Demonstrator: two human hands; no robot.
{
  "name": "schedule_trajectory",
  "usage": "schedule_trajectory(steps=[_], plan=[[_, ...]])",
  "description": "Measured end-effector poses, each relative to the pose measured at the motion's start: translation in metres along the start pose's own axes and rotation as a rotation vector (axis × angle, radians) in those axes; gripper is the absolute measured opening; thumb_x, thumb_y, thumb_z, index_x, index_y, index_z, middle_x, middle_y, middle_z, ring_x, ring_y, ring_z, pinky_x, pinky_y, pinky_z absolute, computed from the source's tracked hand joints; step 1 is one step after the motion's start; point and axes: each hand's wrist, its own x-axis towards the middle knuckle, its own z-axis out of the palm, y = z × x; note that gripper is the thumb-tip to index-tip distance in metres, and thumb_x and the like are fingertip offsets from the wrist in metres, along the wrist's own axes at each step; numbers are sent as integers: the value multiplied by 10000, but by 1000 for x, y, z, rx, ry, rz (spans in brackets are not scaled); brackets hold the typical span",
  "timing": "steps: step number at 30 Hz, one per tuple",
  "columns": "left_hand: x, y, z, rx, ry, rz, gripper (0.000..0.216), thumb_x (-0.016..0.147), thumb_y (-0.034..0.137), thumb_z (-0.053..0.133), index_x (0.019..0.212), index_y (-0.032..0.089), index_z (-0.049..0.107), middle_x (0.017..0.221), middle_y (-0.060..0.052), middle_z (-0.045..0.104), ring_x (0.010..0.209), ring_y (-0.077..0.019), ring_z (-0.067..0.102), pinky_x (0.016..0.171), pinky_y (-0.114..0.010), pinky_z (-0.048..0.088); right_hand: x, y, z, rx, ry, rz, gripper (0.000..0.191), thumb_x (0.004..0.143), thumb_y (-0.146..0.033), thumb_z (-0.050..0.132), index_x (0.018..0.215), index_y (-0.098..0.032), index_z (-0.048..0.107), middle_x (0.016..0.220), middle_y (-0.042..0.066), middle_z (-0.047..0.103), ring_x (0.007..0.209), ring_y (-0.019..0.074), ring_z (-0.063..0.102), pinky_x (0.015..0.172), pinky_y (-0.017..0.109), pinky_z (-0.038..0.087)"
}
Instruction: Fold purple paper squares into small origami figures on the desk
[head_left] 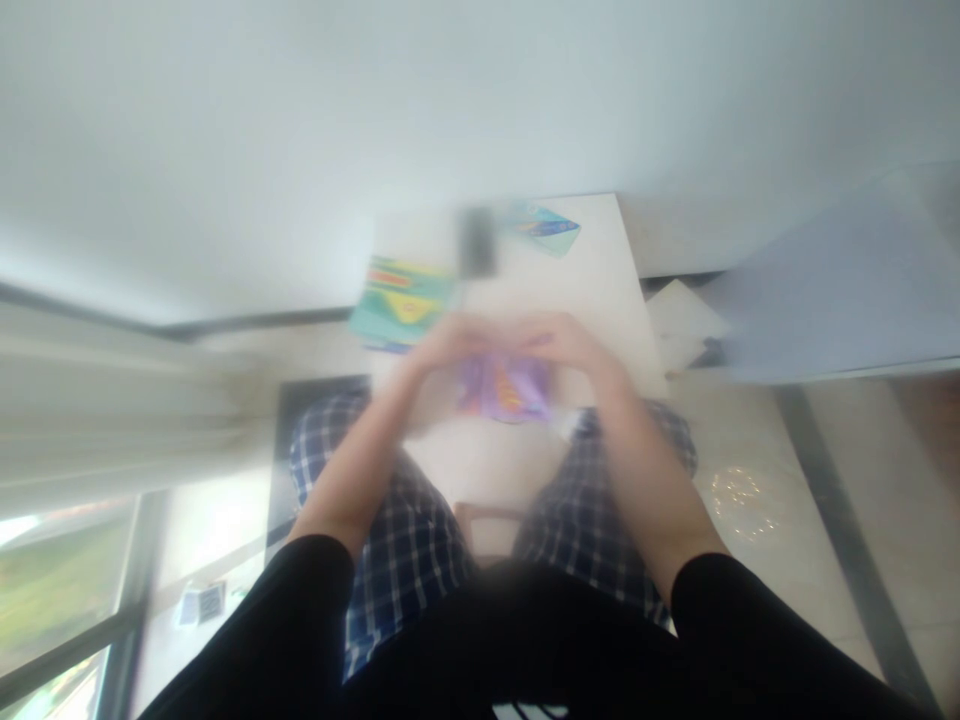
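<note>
A shiny purple packet (pixel 514 388) with an orange pattern is just in front of me, over the near part of a small white table (pixel 592 290). My left hand (pixel 461 338) is closed at the packet's upper left edge. My right hand (pixel 553 338) closes on its upper right side, fingers curled inward toward the left hand. Motion blur smears the fingertips, and I cannot make out whether the packet is torn.
Green and yellow packs (pixel 401 305) lie at the table's left edge. Further back are a dark rectangular object (pixel 478 243) and a light-blue packet (pixel 551 230). A wall stands behind the table. A large grey panel (pixel 840 290) is at the right, with a string of small lights (pixel 742 500) below.
</note>
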Motion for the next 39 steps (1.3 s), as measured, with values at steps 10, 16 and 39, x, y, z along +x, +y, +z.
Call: schedule_trajectory(steps=[10, 16, 39], plan=[[9, 4, 9, 470, 11, 308, 177, 906, 343, 642, 980, 304, 798, 942, -37, 789, 889, -222, 694, 916, -420, 480, 2, 0, 7, -162, 38, 67, 108, 721, -267, 736, 789, -197, 781, 836, 39, 742, 803, 209, 699, 807, 348, 546], [7, -18, 5, 386, 292, 106, 226, 844, 394, 675, 877, 205, 796, 853, -69, 766, 816, -227, 686, 817, -381, 506, 3, 11, 2, 75, 349, 173, 570, 721, -370, 740, 1265, -233, 638, 1177, 77, 718, 957, 213, 690, 857, 370, 565], [5, -36, 11, 500, 255, 136, 232, 908, 249, 536, 1034, 207, 727, 1047, -69, 734, 1032, -241, 665, 979, -432, 483, 6, 15, 1, 130, 186, 101, 504, 777, -333, 680, 1248, -153, 674, 1206, 102, 737, 1122, 278, 681, 1026, 467, 508]])
